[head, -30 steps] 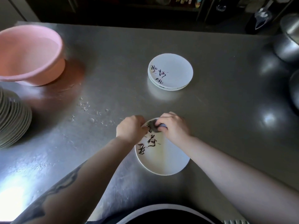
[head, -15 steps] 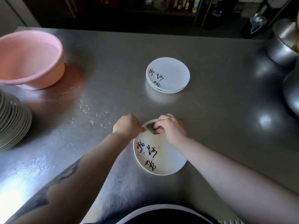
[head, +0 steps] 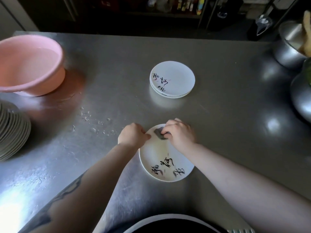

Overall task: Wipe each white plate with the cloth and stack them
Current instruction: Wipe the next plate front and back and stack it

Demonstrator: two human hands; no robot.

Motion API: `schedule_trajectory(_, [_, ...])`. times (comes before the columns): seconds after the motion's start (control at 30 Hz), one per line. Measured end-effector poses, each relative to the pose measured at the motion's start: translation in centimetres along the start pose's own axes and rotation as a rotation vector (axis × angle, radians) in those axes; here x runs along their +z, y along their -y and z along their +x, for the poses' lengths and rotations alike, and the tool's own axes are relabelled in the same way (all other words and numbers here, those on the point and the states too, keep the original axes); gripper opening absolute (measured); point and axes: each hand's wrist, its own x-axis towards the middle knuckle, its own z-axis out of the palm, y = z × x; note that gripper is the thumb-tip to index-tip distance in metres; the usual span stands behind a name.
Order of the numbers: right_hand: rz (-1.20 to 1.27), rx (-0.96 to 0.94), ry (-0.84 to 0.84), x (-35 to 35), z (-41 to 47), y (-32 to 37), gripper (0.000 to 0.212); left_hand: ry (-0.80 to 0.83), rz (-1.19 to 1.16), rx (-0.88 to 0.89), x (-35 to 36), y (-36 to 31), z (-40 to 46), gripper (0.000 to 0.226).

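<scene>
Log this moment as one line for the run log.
step: wiping | left hand: holds plate rim | right hand: presses cloth on plate | stack: beyond, apart

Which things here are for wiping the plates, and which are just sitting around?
For the job: near plate, grey cloth, left hand, right hand, wiped stack, waiting plates.

Just sitting: pink basin, metal bowls, water drops.
</scene>
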Motion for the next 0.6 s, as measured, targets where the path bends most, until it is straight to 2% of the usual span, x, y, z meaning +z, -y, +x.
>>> schedule_trajectory(0.07, [-0.032, 0.077, -0.016, -0.5, -0.2, -1.0, 0.01, 0.114, -0.035, -0.058, -0.2, 1.0, -0.1, 0.018])
schedule_trajectory(0.17, [-0.041, 0.118, -0.011, -1.0, -0.5, -1.8, 0.014, 0.41, 0.03, -0.117, -0.6, 1.7, -0.7, 0.033])
schedule_trajectory(0.2, [-0.038, 0.103, -0.006, -1.1, -0.4, -1.6, 0.014, 0.416, 0.098, -0.091, -0.7, 1.4, -0.6, 0.037])
schedule_trajectory(0.27, [-0.014, 0.05, 0.01, -0.8, -0.1, -0.7, 0.013, 0.225, 0.246, 0.014, -0.8, 0.6, 0.1, 0.036])
schedule_trajectory(0.33, [0.017, -0.01, 0.026, -0.3, 0.3, 0.2, 0.012, 0.037, 0.254, 0.096, -0.7, -0.5, 0.9, 0.033])
schedule_trajectory(0.43, [0.068, -0.048, 0.008, 0.1, 0.6, 0.5, 0.011, 0.012, 0.11, 0.115, 0.0, -0.5, 1.4, 0.024])
schedule_trajectory(0.47, [0.07, -0.047, -0.002, 0.1, 0.6, 0.2, 0.01, 0.001, 0.059, 0.087, 0.3, -0.1, 1.4, 0.028])
schedule_trajectory(0.6, [-0.043, 0.053, 0.017, -1.1, 0.5, -1.8, 0.012, -0.061, -0.073, 0.029, 1.3, 1.2, 0.6, 0.027])
